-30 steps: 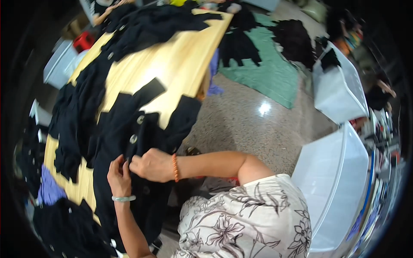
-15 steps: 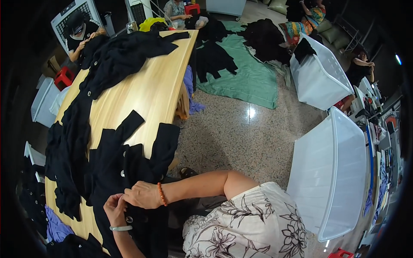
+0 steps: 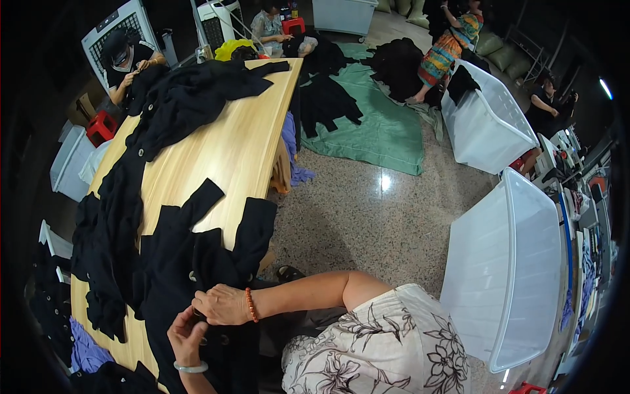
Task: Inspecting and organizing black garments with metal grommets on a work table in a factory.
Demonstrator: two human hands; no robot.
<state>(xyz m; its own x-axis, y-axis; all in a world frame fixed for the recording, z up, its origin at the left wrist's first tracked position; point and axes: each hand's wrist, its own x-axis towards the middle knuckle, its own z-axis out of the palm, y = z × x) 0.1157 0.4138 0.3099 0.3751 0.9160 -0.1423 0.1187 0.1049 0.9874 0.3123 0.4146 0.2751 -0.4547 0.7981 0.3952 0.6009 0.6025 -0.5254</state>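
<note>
A black buttoned garment (image 3: 167,262) lies over the near end of the wooden table (image 3: 203,161), its sleeves spread toward the far side. Round shiny buttons (image 3: 192,276) show down its front. Close together above it, my left hand (image 3: 186,335) and my right hand (image 3: 222,305) meet at the fingertips. Both are closed in a pinch on a small dark part of the garment, and the fingers partly hide what is pinched. A pale bangle (image 3: 191,368) circles my left wrist, and an orange bead bracelet (image 3: 251,305) my right.
More black garments (image 3: 190,98) are heaped along the table's left and far side. White bins (image 3: 489,282) stand on the right. Beyond the table, a green cloth (image 3: 387,131) on the floor carries dark clothes. A co-worker (image 3: 128,69) handles black fabric at the far left; others are farther back.
My fingers have shifted slightly, the left thumb now apart from the right hand's knuckles. The view has tilted a little. In the back, a person in a colourful dress has moved beside the dark heap.
</note>
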